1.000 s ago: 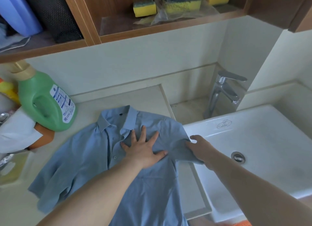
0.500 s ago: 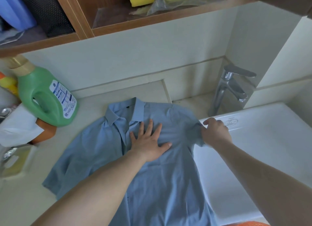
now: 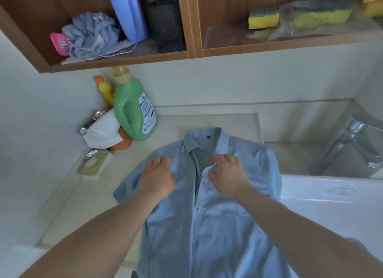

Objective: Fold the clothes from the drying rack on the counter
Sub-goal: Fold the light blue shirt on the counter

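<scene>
- Head view: since the earlier frames the left hand (image 3: 158,179) slid from the chest to the shirt's left shoulder; the right hand (image 3: 228,175) left the sleeve edge by the sink and came to the button placket.
- Light blue short-sleeved button-up shirt (image 3: 207,215) lies front-up, collar away, on the beige counter (image 3: 165,128); right side overlaps the white sink rim (image 3: 331,194).
- Left hand palm-down, fingers loosely bent, resting on fabric, gripping nothing.
- Right hand fingers curled at placket; whether it pinches cloth cannot be told.
- Green detergent jug (image 3: 133,109) stands left of collar, well apart.
</scene>
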Demonstrator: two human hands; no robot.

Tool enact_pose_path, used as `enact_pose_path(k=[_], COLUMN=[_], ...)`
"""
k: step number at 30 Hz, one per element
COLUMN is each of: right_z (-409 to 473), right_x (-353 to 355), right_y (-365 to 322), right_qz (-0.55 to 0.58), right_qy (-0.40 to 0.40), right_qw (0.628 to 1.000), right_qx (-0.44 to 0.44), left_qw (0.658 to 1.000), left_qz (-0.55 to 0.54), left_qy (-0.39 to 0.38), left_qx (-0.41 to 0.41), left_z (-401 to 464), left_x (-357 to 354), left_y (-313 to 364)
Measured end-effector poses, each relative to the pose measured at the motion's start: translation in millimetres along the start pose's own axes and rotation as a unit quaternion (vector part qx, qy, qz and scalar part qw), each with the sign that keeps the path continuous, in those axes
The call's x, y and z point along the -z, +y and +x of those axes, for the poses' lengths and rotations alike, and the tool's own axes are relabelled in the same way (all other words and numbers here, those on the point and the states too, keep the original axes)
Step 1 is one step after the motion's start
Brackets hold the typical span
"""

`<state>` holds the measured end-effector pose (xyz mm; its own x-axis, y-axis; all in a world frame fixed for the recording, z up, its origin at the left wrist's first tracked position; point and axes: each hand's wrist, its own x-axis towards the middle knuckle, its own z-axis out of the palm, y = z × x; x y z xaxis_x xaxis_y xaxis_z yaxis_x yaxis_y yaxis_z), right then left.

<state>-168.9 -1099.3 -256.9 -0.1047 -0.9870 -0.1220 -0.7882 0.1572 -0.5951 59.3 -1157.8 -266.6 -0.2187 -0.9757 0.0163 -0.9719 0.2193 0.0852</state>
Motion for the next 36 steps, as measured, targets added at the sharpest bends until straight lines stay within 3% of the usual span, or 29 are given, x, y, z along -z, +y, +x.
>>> enact_pose_path(k=[5,9,13,17,22,27,31,36], right_z=[1.3,-1.2,-8.1,-13.6,-10.5,-8.9,6.4,41.6], right_x=[-46.0,-79.8,-102.7,-115.4,-122.4,-123.1,-99.5,-51.3], right_y=[-51.8,-86.8,-109.6,-119.8,-125.4,-126.4,-111.7,-71.2], right_qz=[-0.018,-0.061,-0.137,-0.185,-0.162,-0.1,-0.004,-0.017], right_qy=[-0.077,-0.104,-0.138,-0.136,-0.139,-0.187,-0.092,0.005], right_qw=[0.996,0.992,0.981,0.973,0.975,0.974,0.995,0.998], right_qx=[0.028,0.028,0.025,0.037,0.065,0.085,0.032,-0.058], left_qw=[0.973,0.952,0.973,0.99,0.991,0.989,0.993,0.991], left_qz=[-0.019,-0.055,-0.073,-0.024,-0.016,-0.021,-0.047,-0.114], left_qy=[-0.062,-0.091,-0.087,-0.057,0.016,0.01,0.042,-0.032], left_qx=[0.222,0.288,0.199,0.13,0.129,0.143,0.095,-0.059], left_z=[-22.6,-34.7,-32.9,-26.2,2.4,9.7,17.5,44.9], left_x=[9.4,-2.8,-7.8,-0.9,13.7,15.5,12.7,15.8], left_y=[-89.8,-131.4,-149.4,-165.9,-207.2,-195.8,-157.4,-79.2])
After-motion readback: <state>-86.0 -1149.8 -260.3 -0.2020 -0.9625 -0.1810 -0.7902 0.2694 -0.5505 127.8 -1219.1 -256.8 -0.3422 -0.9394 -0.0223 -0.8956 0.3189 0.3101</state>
